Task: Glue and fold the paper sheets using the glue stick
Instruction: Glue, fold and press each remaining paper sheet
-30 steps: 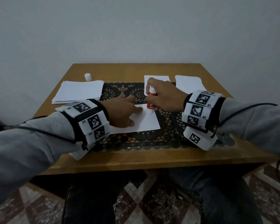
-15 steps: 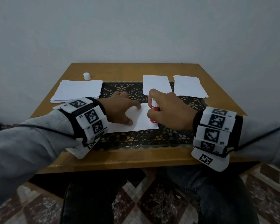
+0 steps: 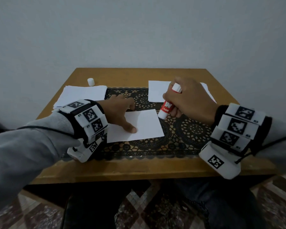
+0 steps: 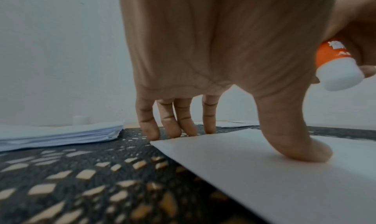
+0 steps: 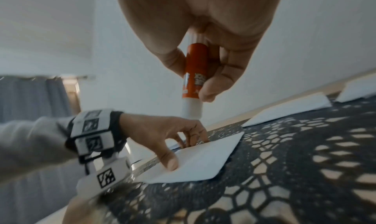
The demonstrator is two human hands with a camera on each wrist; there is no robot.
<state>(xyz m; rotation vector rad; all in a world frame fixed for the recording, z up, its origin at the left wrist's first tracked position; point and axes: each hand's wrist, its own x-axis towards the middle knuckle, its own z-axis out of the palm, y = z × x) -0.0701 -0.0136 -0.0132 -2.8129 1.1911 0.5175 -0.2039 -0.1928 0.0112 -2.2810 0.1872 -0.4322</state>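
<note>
A white paper sheet (image 3: pixel 144 124) lies on the black lace mat (image 3: pixel 180 138) in the middle of the table. My left hand (image 3: pixel 122 111) presses it down, thumb (image 4: pixel 301 148) flat on the sheet (image 4: pixel 284 171) and fingers straight at its far edge. My right hand (image 3: pixel 186 100) grips a red and white glue stick (image 3: pixel 168 104), tilted, with its lower white end just off the sheet's right far corner, above the mat. In the right wrist view the glue stick (image 5: pixel 193 82) points down over the left hand (image 5: pixel 162 135) and the sheet (image 5: pixel 201 160).
A stack of white sheets (image 3: pixel 82 95) lies at the back left, with a small white cap (image 3: pixel 90 81) behind it. Two more paper pieces (image 3: pixel 157 90) lie at the back right, partly behind my right hand. The wooden table's front edge (image 3: pixel 139 171) is near me.
My right hand has lifted the glue stick off the sheet and moved it right and away, tilting it. The left hand stays pressing the sheet.
</note>
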